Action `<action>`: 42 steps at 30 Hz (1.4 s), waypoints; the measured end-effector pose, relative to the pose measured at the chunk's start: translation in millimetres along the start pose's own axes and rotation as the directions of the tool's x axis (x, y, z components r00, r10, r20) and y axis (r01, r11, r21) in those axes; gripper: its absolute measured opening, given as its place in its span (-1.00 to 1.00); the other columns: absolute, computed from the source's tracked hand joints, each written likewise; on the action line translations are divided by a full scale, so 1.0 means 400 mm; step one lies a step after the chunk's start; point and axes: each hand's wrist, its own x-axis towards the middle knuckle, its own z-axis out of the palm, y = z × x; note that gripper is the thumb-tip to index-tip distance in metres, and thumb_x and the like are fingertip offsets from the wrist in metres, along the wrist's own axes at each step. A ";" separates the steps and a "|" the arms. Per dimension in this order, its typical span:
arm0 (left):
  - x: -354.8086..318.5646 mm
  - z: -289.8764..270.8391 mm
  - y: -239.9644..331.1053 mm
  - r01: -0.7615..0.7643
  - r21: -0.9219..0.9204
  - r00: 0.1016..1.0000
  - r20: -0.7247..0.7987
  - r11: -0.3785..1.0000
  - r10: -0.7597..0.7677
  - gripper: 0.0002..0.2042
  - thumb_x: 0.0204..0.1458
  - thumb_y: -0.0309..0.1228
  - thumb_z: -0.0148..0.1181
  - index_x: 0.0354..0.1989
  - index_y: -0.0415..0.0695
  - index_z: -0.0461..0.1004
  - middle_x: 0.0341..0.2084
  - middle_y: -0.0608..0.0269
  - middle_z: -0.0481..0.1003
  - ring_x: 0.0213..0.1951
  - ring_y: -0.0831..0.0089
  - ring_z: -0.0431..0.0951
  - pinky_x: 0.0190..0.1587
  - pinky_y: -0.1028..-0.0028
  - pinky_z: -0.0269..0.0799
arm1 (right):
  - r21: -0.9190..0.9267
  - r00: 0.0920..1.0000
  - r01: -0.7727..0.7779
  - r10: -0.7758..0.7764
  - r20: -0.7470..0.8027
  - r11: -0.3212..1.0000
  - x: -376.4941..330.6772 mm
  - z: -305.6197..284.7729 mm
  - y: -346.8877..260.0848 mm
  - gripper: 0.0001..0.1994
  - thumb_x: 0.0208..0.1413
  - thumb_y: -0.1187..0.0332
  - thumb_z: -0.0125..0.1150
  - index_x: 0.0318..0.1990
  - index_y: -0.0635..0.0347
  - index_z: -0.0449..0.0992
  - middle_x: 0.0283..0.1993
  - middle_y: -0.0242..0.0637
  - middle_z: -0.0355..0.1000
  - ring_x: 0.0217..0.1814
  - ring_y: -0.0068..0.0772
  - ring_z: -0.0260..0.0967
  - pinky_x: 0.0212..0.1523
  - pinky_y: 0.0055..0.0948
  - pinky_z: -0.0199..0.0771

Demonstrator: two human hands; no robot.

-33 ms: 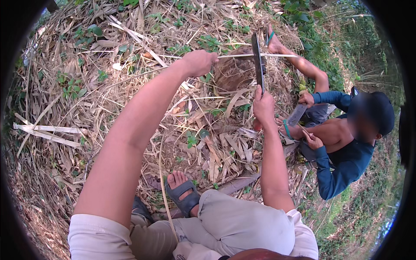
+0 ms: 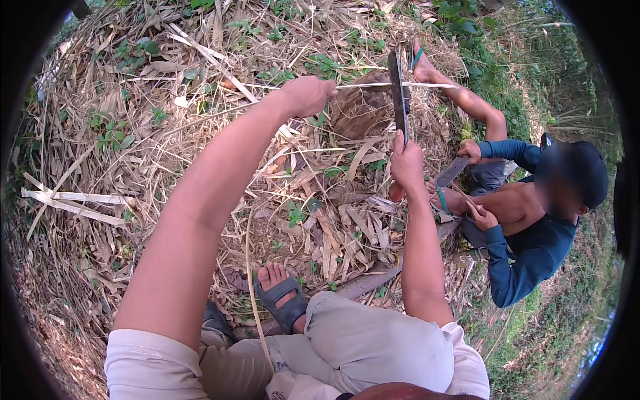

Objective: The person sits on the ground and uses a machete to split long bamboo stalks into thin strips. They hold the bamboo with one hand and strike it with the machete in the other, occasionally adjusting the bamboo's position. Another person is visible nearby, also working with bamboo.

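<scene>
My left hand point(image 2: 310, 97) is closed on a thin pale bamboo strip point(image 2: 430, 85), which runs out to the right over a brown wooden stump point(image 2: 357, 113). In my right hand point(image 2: 407, 163) is a machete point(image 2: 399, 90), gripped by its handle. Its dark blade points away from me and crosses the strip beside the stump; whether blade and strip touch I cannot tell. The strip continues past the blade toward a co-worker's leg. Behind my left hand, a long thin strip lies toward the left across the litter.
At right a co-worker point(image 2: 533, 207) sits on the ground, holding a broad knife point(image 2: 452, 172) and a thin stick. Split bamboo pieces point(image 2: 80, 203) lie at left on dry leaves. My sandalled foot point(image 2: 280, 297) and bent knee are below, with another thin strip point(image 2: 251, 293) rising past them.
The co-worker's broad knife has shifted slightly away from their body, up and to the left. My hands, the machete and the strip have hardly moved.
</scene>
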 end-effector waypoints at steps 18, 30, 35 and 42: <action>-0.013 -0.088 0.051 0.544 -0.508 0.803 0.546 0.668 -0.239 -0.54 0.36 -0.07 -0.25 -0.32 -0.15 0.48 -0.69 0.33 0.34 -0.69 0.55 0.23 -0.65 0.45 0.13 | -0.043 0.965 0.153 -0.159 -0.209 0.987 -0.027 -0.040 -0.047 -0.58 0.28 0.07 0.07 -0.37 0.31 0.50 -0.61 0.01 0.40 -0.56 0.10 0.38 -0.47 -0.09 0.35; 0.001 -0.026 0.024 0.087 -0.373 0.990 -0.071 0.924 -0.122 -0.63 0.27 0.04 -0.05 -0.10 -0.03 0.33 -0.61 0.08 0.40 -0.51 0.24 0.46 -0.39 0.20 0.35 | 0.064 0.986 0.028 -0.017 -0.167 0.998 -0.040 -0.021 -0.039 -0.53 0.30 -0.01 0.02 -0.34 0.24 0.62 -0.61 -0.07 0.44 -0.53 -0.12 0.45 -0.42 -0.18 0.38; 0.008 -0.009 0.033 0.020 -0.172 0.990 -0.135 0.985 -0.044 -0.64 0.34 -0.02 -0.23 -0.09 -0.05 0.33 -0.58 -0.07 0.46 -0.39 -0.08 0.53 -0.29 0.02 0.39 | 0.079 0.986 0.014 0.000 -0.167 0.997 -0.049 -0.021 -0.044 -0.52 0.31 0.01 -0.01 -0.39 0.33 0.49 -0.57 0.08 0.42 -0.47 0.17 0.43 -0.39 -0.02 0.33; 0.029 -0.013 0.017 0.032 -0.008 0.990 -0.140 0.999 -0.032 -0.64 0.36 -0.09 -0.29 -0.16 -0.12 0.32 -0.56 -0.09 0.51 -0.40 -0.14 0.55 -0.32 -0.03 0.42 | 0.059 0.988 0.018 -0.009 -0.155 0.998 -0.037 -0.006 -0.037 -0.51 0.32 0.01 -0.03 -0.39 0.34 0.47 -0.58 0.08 0.41 -0.47 0.21 0.41 -0.41 0.01 0.31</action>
